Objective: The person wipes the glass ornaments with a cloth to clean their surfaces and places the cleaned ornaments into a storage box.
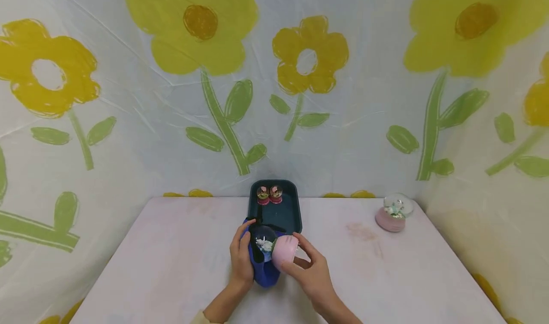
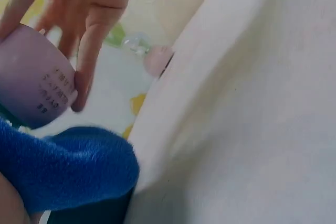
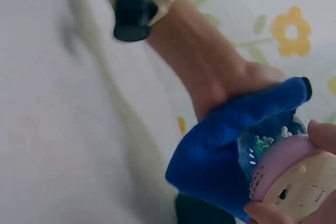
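A snow globe with a pink base (image 1: 285, 251) is tilted on its side between the two hands, its clear dome toward the left. My right hand (image 1: 315, 271) grips the base with thumb and fingers; raised lettering on the pink shows in the left wrist view. My left hand (image 1: 242, 262) holds a blue cloth (image 3: 215, 145) with a dark edge, wrapped partly around the glass dome. White figures and green bits show inside the dome (image 3: 270, 137). The base's pale underside (image 3: 299, 187) faces the right wrist camera.
Behind the hands lies a dark green tray (image 1: 280, 214) with two small globes (image 1: 263, 195) on red bases at its far left. Another pink-based snow globe (image 1: 391, 218) sits tilted at the table's back right. A flower-printed sheet (image 1: 364, 147) hangs behind the white table (image 1: 171, 267).
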The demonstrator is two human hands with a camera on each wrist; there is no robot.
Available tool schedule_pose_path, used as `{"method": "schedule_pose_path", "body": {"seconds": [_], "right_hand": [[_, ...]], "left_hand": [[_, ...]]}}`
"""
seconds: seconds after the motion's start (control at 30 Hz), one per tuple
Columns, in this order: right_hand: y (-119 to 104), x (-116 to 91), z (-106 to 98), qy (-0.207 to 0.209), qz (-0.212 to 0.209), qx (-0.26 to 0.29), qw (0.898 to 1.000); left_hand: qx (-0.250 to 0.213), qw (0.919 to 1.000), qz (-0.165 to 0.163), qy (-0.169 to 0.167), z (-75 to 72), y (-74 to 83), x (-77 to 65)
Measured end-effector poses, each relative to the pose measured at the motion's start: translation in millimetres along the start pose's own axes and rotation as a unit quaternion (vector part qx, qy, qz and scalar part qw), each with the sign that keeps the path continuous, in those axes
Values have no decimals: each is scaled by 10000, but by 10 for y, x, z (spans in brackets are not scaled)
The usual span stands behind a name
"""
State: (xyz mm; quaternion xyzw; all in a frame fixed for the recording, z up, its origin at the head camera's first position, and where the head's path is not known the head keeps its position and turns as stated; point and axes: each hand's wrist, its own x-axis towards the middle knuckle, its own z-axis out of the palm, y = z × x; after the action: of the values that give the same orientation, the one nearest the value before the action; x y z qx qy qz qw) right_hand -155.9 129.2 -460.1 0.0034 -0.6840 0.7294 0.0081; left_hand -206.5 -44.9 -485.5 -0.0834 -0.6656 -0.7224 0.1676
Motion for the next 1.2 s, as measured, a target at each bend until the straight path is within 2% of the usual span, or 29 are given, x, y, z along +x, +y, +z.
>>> {"method": "schedule_pose_path", "body": {"seconds": [0.07, 0.1, 0.17, 0.2, 0.27, 0.33, 0.37, 0.4, 0.43, 0.5, 0.6, 0.67, 0.77, 0.83, 0.9, 0.97, 1.0, 1.07, 1.13, 1.2], "right_hand": [[23, -41, 38, 140, -587, -573, 9965], [12, -50, 43, 164, -910, -910, 9916], [-53, -48, 25, 139, -1541, -1715, 9730], [-115, -37, 4, 89, -1853, -2156, 9587], [-262, 12, -62, -172, -2475, -2998, 9212], [-411, 73, -142, -603, -2959, -3631, 8814], [-479, 103, -181, -842, -3111, -3819, 8662], [-532, 137, -218, -1075, -3189, -3917, 8563], [-567, 171, -252, -1286, -3200, -3921, 8528], [-598, 234, -303, -1643, -3010, -3636, 8661], [-539, 281, -345, -1880, -2448, -2767, 9100], [-450, 276, -352, -1929, -1931, -2104, 9387], [-308, 249, -344, -1720, -971, -1159, 9734], [-205, 224, -318, -1482, -322, -498, 9872], [-99, 179, -264, -1154, 149, 57, 9932], [-1, 120, -188, -848, 314, 402, 9951], [38, 84, -148, -694, 268, 456, 9962], [98, 20, -69, -445, -81, 273, 9986], [113, -21, -8, -282, -744, -263, 9965], [86, -29, 25, -183, -1525, -1073, 9823]], "left_hand": [[28, 9999, -115, -23, 4, 41, -1], [57, 9998, -171, -99, 1, 71, 4], [135, 9992, -140, -348, -6, 121, 29], [146, 9985, -88, -518, -9, 140, 50], [179, 9963, 85, -842, -14, 148, 99], [246, 9927, 299, -1142, -26, 119, 140], [272, 9905, 397, -1286, -34, 103, 151], [293, 9881, 501, -1426, -45, 81, 160], [333, 9854, 630, -1546, -57, 61, 167], [369, 9800, 862, -1754, -86, 29, 174], [404, 9731, 1111, -1978, -145, -3, 175], [467, 9704, 1180, -2057, -193, -22, 160], [520, 9679, 1180, -2159, -248, -35, 144], [545, 9680, 1172, -2151, -268, -46, 133], [559, 9704, 1154, -2046, -275, -58, 114], [589, 9745, 1103, -1864, -277, -76, 98], [537, 9766, 1061, -1790, -275, -85, 92], [516, 9812, 939, -1607, -273, -100, 82], [437, 9848, 773, -1492, -272, -112, 87], [341, 9867, 632, -1460, -270, -126, 107]]}}
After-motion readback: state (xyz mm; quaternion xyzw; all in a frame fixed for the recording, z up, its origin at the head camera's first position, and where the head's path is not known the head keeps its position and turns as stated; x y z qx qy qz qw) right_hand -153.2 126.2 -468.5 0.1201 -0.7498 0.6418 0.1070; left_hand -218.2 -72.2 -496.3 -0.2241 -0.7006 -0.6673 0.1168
